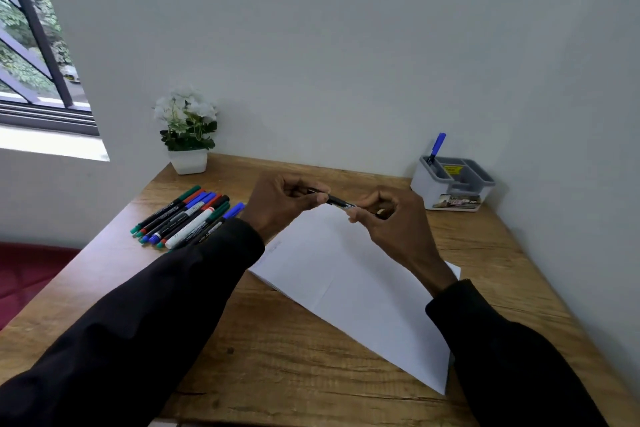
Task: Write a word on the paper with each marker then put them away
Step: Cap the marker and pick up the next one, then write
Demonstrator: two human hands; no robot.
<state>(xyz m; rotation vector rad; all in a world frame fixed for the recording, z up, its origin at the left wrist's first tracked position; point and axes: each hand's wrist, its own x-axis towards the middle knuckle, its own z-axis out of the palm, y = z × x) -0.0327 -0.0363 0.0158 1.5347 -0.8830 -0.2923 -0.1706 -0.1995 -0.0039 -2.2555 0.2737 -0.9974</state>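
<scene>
Both hands held one black marker [335,200] above the paper [349,288]: left hand [280,206] pinching one end, right hand [391,218] curled round the other. More markers [187,218] lay together left of the paper. One blue marker [436,147] stood in the grey caddy [453,184], far right.

The marker [335,200] has both ends (cap colour too) hidden in the left hand [277,206] and right hand [396,224].
</scene>
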